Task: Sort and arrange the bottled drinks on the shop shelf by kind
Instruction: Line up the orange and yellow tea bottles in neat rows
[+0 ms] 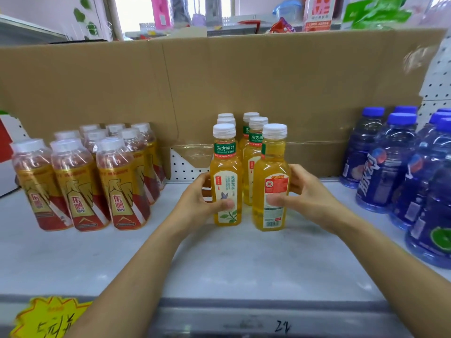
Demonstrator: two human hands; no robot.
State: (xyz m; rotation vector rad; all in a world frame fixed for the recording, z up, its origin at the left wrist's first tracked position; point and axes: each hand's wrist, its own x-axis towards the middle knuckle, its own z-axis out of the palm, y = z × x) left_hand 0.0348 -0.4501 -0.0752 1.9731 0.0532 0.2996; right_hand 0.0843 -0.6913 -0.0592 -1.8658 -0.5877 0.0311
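Squaring up: my left grip (195, 203) clasps jasmine tea bottle (225, 167), right grip (310, 196) the barcode-out bottle (271, 167); next, twist it label-forward.

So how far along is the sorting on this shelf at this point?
Mostly done: the red-and-gold bottles stand grouped on the left, the blue bottles on the right, the yellow tea bottles in two rows between. In hand: the left hand grips the front-left tea bottle, the right hand the front-right tea bottle, whose barcode side faces out. Left: probably turning that one and squaring the rows.
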